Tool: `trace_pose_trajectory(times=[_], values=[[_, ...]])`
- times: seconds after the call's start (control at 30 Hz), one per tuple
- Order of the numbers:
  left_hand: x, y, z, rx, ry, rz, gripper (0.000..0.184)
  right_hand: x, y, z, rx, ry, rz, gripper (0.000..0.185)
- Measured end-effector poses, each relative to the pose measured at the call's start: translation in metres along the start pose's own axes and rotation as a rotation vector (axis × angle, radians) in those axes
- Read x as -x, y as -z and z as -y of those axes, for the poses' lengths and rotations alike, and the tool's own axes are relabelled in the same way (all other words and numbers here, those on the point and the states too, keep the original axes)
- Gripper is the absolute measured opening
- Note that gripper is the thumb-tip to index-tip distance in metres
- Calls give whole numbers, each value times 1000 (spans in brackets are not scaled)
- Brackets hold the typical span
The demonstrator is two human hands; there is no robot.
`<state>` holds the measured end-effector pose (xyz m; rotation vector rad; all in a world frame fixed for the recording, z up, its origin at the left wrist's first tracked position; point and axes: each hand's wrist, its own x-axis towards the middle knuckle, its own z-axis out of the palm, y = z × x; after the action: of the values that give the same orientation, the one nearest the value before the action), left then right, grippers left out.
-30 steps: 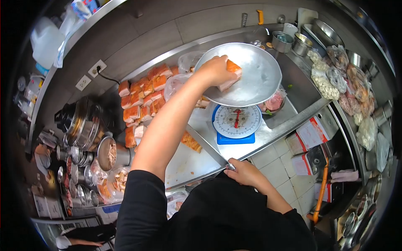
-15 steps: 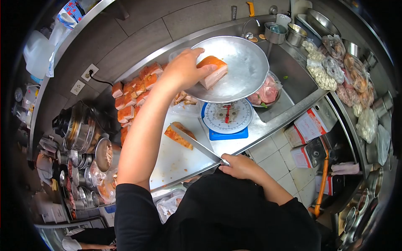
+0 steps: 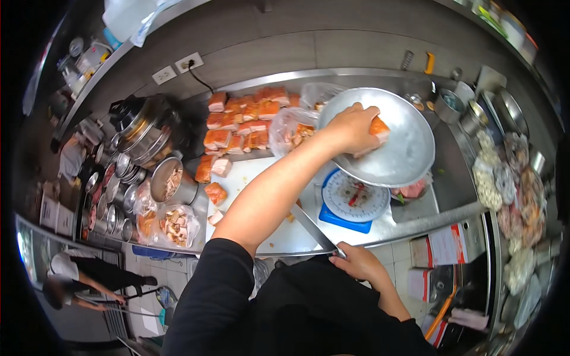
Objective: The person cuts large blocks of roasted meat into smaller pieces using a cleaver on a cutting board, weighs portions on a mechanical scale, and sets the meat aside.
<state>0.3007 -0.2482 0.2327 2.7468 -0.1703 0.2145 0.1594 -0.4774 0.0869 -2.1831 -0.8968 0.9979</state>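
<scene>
My left hand (image 3: 356, 129) is closed around a block of crispy-skinned pork (image 3: 379, 129) inside a wide metal pan (image 3: 407, 145). The pan rests on a blue dial scale (image 3: 356, 200). My right hand (image 3: 360, 264) grips a knife (image 3: 316, 229) by its handle, low at the counter edge, the blade slanting over the white cutting board (image 3: 249, 176). My left forearm hides most of the board's middle and the blade tip. Rows of cut pork pieces (image 3: 246, 121) lie behind the board, beside a clear plastic bag (image 3: 285, 132) with more meat.
A sink (image 3: 451, 160) lies right of the scale, with raw meat (image 3: 412, 190) behind it. Bagged food (image 3: 516, 196) lines the right counter. At left stand a metal pot of meat (image 3: 173, 183) and a bag of cut meat (image 3: 178, 225). Another person (image 3: 83, 273) stands at lower left.
The camera view has turned, shifting the counter in frame and bringing another person into view. My left hand now covers more of the pork block. The knife stays in my right hand.
</scene>
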Motion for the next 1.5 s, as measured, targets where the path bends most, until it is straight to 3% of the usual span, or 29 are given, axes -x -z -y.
trace_pose_trajectory(times=[0.1,0.17,0.27,0.43,0.67,0.73,0.77,0.87,1.13,1.23,1.33,1.4,1.43,1.47,1.5], values=[[11,52,14,219,18,-161,76,-3,8,6,-46,-92,42,41],[9,81,65,325,22,-307,77,-5,8,9,-58,-98,26,41],[12,119,167,248,115,-347,69,-12,8,22,-70,-130,-5,42],[3,58,386,-63,629,-318,74,-27,-11,43,-128,-260,-83,43],[-23,29,465,-227,825,-328,62,-46,-29,89,-219,-435,-158,39],[-30,25,502,-592,865,-287,63,-51,-32,100,-256,-475,-177,37],[-31,23,517,-583,935,-147,67,-52,-33,103,-275,-507,-171,36],[-18,18,505,-516,1009,-219,72,-52,-44,100,-314,-550,-194,35],[-9,22,514,-456,934,-94,90,-49,-50,109,-326,-555,-262,30],[2,35,514,-336,793,-304,102,-43,-54,107,-381,-533,-344,27],[19,47,490,-339,598,-470,86,-40,-54,102,-360,-492,-406,25],[36,65,438,-221,490,-343,74,-38,-56,94,-304,-502,-443,24],[43,51,426,-150,302,-464,62,-39,-58,86,-275,-470,-471,24],[59,46,390,-84,189,-419,57,-39,-58,80,-246,-426,-504,25],[74,32,356,57,244,-284,54,-40,-56,78,-244,-430,-497,25]])
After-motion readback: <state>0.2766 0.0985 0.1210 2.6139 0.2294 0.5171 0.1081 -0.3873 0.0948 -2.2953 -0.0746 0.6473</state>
